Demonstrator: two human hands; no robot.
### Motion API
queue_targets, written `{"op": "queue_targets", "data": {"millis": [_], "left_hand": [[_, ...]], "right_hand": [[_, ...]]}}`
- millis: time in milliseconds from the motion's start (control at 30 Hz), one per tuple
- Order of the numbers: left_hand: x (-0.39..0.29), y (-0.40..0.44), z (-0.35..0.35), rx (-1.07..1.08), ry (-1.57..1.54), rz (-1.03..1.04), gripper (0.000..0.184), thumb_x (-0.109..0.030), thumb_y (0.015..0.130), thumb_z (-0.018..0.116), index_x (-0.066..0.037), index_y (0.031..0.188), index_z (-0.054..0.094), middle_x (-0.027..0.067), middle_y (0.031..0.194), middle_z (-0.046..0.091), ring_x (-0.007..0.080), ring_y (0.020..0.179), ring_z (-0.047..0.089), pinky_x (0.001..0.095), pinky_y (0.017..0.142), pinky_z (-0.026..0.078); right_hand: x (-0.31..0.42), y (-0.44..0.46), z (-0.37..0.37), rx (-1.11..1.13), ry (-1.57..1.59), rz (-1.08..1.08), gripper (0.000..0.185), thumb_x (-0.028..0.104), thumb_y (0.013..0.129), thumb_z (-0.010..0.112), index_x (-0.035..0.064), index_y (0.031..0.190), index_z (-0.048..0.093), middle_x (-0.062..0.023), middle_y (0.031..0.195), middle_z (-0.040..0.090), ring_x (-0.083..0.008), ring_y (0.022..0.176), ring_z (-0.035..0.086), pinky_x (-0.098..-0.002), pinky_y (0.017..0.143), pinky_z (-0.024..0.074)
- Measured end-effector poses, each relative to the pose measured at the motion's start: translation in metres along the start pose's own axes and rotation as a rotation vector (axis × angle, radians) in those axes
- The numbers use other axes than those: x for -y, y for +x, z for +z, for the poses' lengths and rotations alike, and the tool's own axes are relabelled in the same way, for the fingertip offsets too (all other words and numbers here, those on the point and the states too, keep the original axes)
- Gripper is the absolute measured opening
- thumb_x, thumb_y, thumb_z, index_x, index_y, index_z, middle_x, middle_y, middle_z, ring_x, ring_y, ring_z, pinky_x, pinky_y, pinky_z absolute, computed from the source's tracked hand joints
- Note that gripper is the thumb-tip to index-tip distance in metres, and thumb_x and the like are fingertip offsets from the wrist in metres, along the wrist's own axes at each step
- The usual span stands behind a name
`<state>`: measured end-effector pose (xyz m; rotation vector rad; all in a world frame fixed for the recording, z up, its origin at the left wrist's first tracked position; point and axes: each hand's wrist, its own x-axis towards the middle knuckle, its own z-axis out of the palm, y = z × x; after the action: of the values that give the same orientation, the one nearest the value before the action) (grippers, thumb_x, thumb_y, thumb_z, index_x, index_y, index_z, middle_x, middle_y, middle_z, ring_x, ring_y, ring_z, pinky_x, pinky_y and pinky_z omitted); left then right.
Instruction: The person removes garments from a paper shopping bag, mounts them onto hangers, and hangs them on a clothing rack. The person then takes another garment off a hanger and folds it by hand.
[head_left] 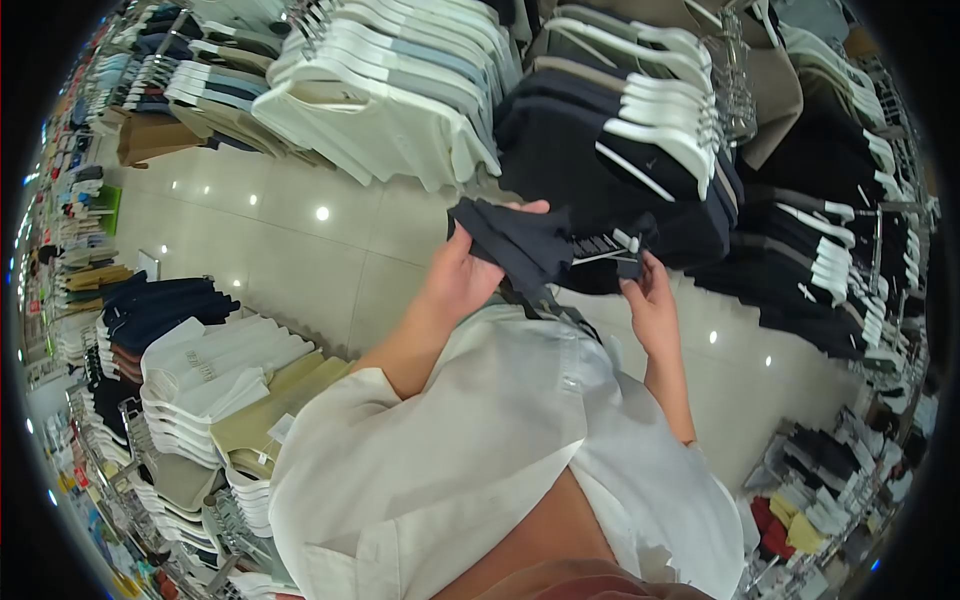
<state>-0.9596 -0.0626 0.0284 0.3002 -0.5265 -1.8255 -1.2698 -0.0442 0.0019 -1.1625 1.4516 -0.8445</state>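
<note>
My left hand [468, 268] is closed on a bunched piece of dark grey cloth [515, 240], thumb in front and fingers behind. At the cloth's right end, my right hand [650, 295] pinches a dark corner near a small white piece [626, 242] and some white markings. Whether this is a garment or a smaller cloth item I cannot make out. Both hands are in front of my white shirt, at waist height. Just beyond them hang black T-shirts [590, 150] on white hangers [660, 140].
Pale T-shirts [370, 110] hang on a rack ahead to the left. More dark clothes [810, 290] are on a rack at the right. White and olive tops [220, 370] hang close on my left. Shiny floor tiles [300, 240] run between the racks.
</note>
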Motion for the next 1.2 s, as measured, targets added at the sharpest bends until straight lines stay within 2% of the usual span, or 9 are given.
{"op": "queue_targets", "data": {"millis": [33,100,200,300,433,600,867,1067,1200], "left_hand": [[-0.005,0.000,0.002,0.024,-0.001,-0.014,0.070,-0.056,0.112,0.030,0.001,0.151,0.045,0.0242,0.164,0.037,0.0362,0.145,0.047,0.0512,0.119,0.039],[-0.009,0.000,0.004,0.069,0.021,-0.025,0.070,-0.055,0.112,0.030,0.002,0.151,0.044,0.0240,0.164,0.037,0.0360,0.144,0.049,0.0506,0.119,0.040],[-0.013,-0.003,0.009,0.109,0.075,-0.036,0.069,-0.052,0.113,0.031,0.004,0.151,0.043,0.0236,0.163,0.038,0.0351,0.143,0.050,0.0498,0.120,0.040],[-0.012,-0.010,0.012,0.113,0.105,-0.071,0.065,-0.049,0.114,0.032,0.004,0.150,0.043,0.0229,0.162,0.040,0.0335,0.144,0.048,0.0490,0.120,0.039],[-0.009,-0.028,0.017,0.153,0.191,-0.051,0.064,-0.048,0.113,0.038,0.003,0.151,0.043,0.0196,0.160,0.042,0.0292,0.147,0.045,0.0454,0.121,0.038],[-0.028,-0.049,0.015,0.043,0.298,0.025,0.071,-0.054,0.110,0.041,0.003,0.152,0.044,0.0165,0.160,0.045,0.0258,0.144,0.047,0.0417,0.120,0.039],[-0.079,-0.071,-0.007,-0.145,0.460,0.132,0.070,-0.053,0.113,0.032,0.006,0.142,0.054,0.0175,0.153,0.054,0.0271,0.138,0.055,0.0404,0.118,0.041],[-0.091,-0.089,-0.037,-0.258,0.842,0.125,0.052,-0.045,0.113,0.043,0.001,0.121,0.066,0.0134,0.127,0.068,0.0213,0.116,0.064,0.0362,0.104,0.048],[-0.080,-0.085,-0.038,-0.416,0.903,0.032,0.035,-0.034,0.113,0.052,-0.003,0.112,0.068,0.0022,0.102,0.070,0.0107,0.096,0.062,0.0274,0.089,0.050]], "right_hand": [[0.012,-0.009,0.007,-0.041,-0.256,-0.002,0.068,0.005,0.097,0.065,-0.0011,0.157,0.033,-0.0162,0.149,0.053,-0.0240,0.134,0.055,-0.0368,0.111,0.0443],[0.022,-0.023,0.024,-0.140,-0.342,-0.098,0.064,0.005,0.095,0.068,0.0019,0.154,0.042,-0.0173,0.151,0.052,-0.0280,0.137,0.053,-0.0386,0.111,0.0446],[0.054,-0.031,0.045,-0.112,-0.150,-0.299,0.052,0.010,0.089,0.078,0.0026,0.137,0.059,-0.0167,0.137,0.062,-0.0290,0.126,0.062,-0.0385,0.104,0.0497],[0.078,-0.034,0.061,-0.013,-0.261,-0.638,0.036,0.010,0.086,0.082,0.0034,0.118,0.067,-0.0138,0.123,0.065,-0.0272,0.113,0.065,-0.0381,0.096,0.0521],[0.105,-0.027,0.100,0.104,-0.365,-0.774,0.024,0.009,0.086,0.081,0.0032,0.105,0.068,-0.0123,0.110,0.067,-0.0319,0.099,0.065,-0.0379,0.085,0.0517],[0.097,-0.021,0.112,0.073,-0.150,-0.542,0.009,0.008,0.096,0.071,0.0011,0.100,0.066,-0.0109,0.092,0.071,-0.0274,0.083,0.068,-0.0357,0.079,0.0519],[0.090,0.001,0.100,0.015,0.179,-0.471,0.009,0.008,0.107,0.058,0.0010,0.112,0.061,-0.0051,0.108,0.066,-0.0108,0.101,0.063,-0.0254,0.092,0.0492],[0.087,0.004,0.089,0.076,0.059,-0.424,0.012,0.012,0.106,0.063,0.0014,0.111,0.061,-0.0006,0.099,0.064,-0.0061,0.089,0.057,-0.0210,0.081,0.0466],[0.092,-0.004,0.090,0.130,0.286,-0.399,0.012,0.013,0.106,0.063,0.0020,0.110,0.061,-0.0002,0.098,0.064,-0.0053,0.088,0.057,-0.0211,0.081,0.0474]]}}
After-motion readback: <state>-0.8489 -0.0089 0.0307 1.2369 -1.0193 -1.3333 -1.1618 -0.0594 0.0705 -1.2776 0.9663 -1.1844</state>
